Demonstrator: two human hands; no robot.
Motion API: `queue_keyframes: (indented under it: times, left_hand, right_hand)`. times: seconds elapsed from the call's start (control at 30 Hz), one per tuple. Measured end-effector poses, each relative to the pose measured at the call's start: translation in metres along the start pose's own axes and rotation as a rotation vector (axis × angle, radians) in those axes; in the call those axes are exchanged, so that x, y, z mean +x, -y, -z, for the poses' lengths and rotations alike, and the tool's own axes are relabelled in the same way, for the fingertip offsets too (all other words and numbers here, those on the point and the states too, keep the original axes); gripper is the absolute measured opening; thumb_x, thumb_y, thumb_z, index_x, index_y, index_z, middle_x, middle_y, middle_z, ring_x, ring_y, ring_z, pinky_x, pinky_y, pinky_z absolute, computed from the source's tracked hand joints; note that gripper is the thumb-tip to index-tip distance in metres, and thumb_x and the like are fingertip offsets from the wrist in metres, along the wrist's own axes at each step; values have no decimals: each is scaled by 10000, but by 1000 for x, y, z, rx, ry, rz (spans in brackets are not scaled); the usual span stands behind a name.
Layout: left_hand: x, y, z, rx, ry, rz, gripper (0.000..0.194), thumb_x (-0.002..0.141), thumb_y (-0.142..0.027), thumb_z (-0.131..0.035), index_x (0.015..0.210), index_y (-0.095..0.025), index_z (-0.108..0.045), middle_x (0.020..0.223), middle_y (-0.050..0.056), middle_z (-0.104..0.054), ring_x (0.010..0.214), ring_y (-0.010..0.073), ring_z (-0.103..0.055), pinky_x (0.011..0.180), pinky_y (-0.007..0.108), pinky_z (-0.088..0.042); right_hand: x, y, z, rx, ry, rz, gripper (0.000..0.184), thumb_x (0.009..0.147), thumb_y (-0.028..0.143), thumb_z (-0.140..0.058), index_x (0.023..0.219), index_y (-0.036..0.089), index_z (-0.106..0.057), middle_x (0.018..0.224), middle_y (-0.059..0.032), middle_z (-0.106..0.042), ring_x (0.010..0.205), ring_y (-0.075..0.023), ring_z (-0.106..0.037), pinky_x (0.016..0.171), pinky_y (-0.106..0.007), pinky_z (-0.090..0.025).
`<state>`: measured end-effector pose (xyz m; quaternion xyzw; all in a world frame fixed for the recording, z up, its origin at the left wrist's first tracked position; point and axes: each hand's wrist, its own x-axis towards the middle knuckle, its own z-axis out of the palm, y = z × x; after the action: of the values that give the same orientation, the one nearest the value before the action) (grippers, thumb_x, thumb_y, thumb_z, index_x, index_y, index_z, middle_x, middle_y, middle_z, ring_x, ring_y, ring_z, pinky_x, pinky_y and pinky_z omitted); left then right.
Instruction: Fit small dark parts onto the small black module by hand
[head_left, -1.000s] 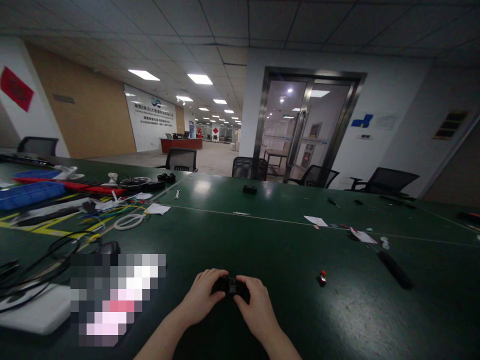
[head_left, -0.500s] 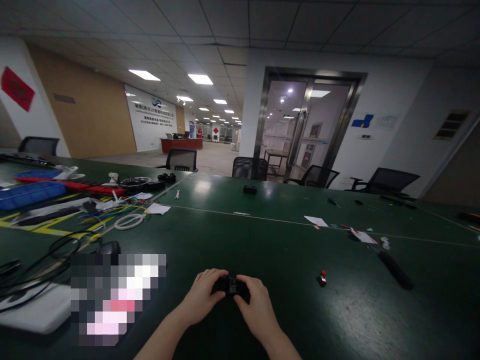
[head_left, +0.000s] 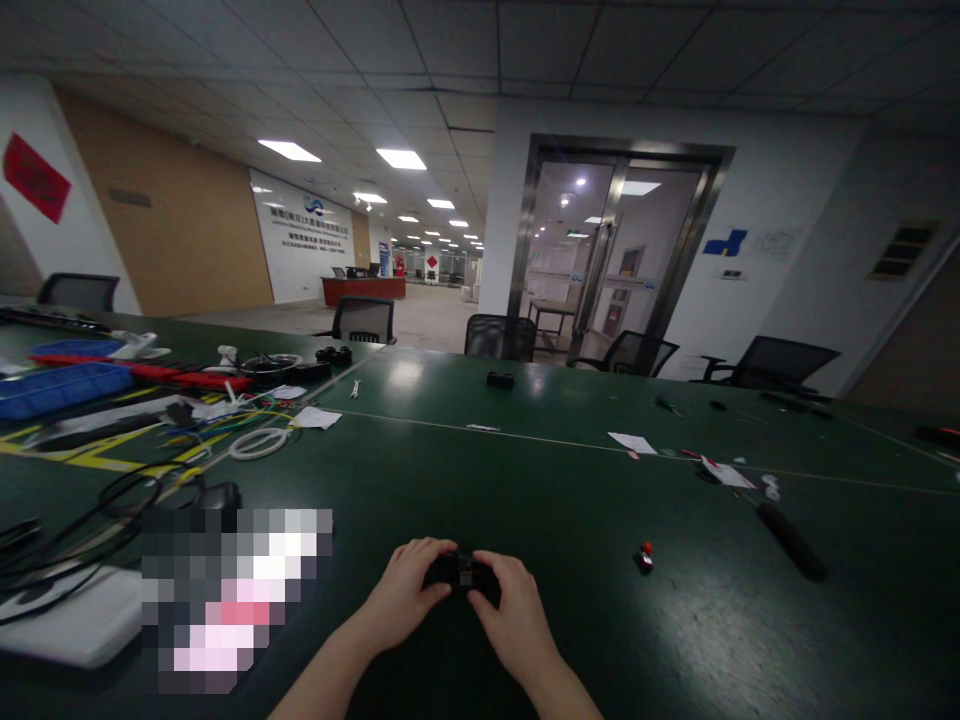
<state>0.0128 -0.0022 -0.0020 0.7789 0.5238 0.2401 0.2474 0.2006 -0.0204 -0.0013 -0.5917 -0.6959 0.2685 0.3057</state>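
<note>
A small black object (head_left: pixel 466 570) with a greyish middle part sits between my two hands, low in the middle of the view; its exact kind cannot be made out. My left hand (head_left: pixel 411 585) grips its left end, thumb on the near side and fingers on the far side. Around the right end, my right hand (head_left: pixel 510 605) closes in the same way. Both ends of the object are partly hidden by my fingers. Off to the right, a small red and silver piece (head_left: pixel 645 557) lies on the green tabletop (head_left: pixel 555 500).
A pixelated patch (head_left: pixel 247 600) covers something left of my hands. Farther left are a white device (head_left: pixel 75 620), black cables, a coiled white cable (head_left: pixel 259 443) and a blue tray (head_left: pixel 67 388). A black-handled tool (head_left: pixel 787 538) lies right. A black block (head_left: pixel 500 379) stands far ahead.
</note>
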Motion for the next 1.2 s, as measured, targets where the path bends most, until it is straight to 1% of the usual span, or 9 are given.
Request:
queue_keyframes:
  times: [0.23, 0.43, 0.57, 0.73, 0.93, 1.1, 1.2]
  left_hand:
    - [0, 1, -1, -27, -9, -14, 413, 764, -158, -560, 1161, -265, -526, 1151, 21, -588, 1098, 224, -497, 969, 375, -331]
    - [0, 1, 0, -31, -4, -16, 417, 762, -167, -554, 1166, -262, -519, 1155, 22, -585, 1103, 226, -494, 970, 374, -324]
    - [0, -1, 1, -11, 6, -8, 423, 752, -161, -552, 1164, -254, -520, 1157, 26, -587, 1103, 226, -496, 968, 371, -324]
    - [1, -1, 0, -2, 4, 1, 439, 732, -143, -559, 1157, -243, -523, 1153, 32, -589, 1099, 224, -497, 965, 363, -324]
    - [1, 1, -1, -11, -3, -6, 439, 741, -150, -553, 1165, -256, -518, 1157, 26, -585, 1108, 227, -491, 968, 370, -323]
    - [0, -2, 1, -2, 6, 11, 429, 748, -162, -557, 1166, -253, -520, 1167, 30, -580, 1118, 233, -486, 974, 376, -324]
    - [0, -1, 1, 0, 10, 12, 424, 753, -161, -559, 1164, -258, -521, 1162, 24, -582, 1111, 228, -492, 973, 375, -330]
  right_hand:
    - [-1, 2, 2, 5, 6, -9, 405, 713, 181, -574, 1106, 280, -591, 1150, -12, -598, 1122, -229, -515, 966, -402, -382]
    - [-2, 6, 3, 15, 4, -46, 395, 725, 189, -570, 1108, 279, -588, 1170, -14, -589, 1131, -240, -510, 947, -414, -399]
    - [-1, 5, 3, -6, 23, -40, 403, 723, 184, -571, 1118, 259, -583, 1166, -25, -585, 1124, -230, -509, 960, -397, -387]
    - [-1, 0, 0, -9, 17, 15, 399, 721, 189, -567, 1114, 257, -585, 1141, -21, -596, 1115, -221, -513, 971, -371, -374]
    - [-1, 1, 2, 9, 32, -13, 407, 727, 197, -565, 1127, 267, -579, 1161, -15, -588, 1133, -224, -501, 973, -376, -377]
    - [0, 3, 3, 18, 45, -51, 407, 729, 201, -572, 1130, 273, -578, 1177, -8, -576, 1136, -219, -497, 964, -376, -389]
    - [0, 3, 2, 8, 42, -44, 409, 726, 201, -576, 1128, 275, -579, 1168, -8, -578, 1127, -217, -503, 960, -368, -392]
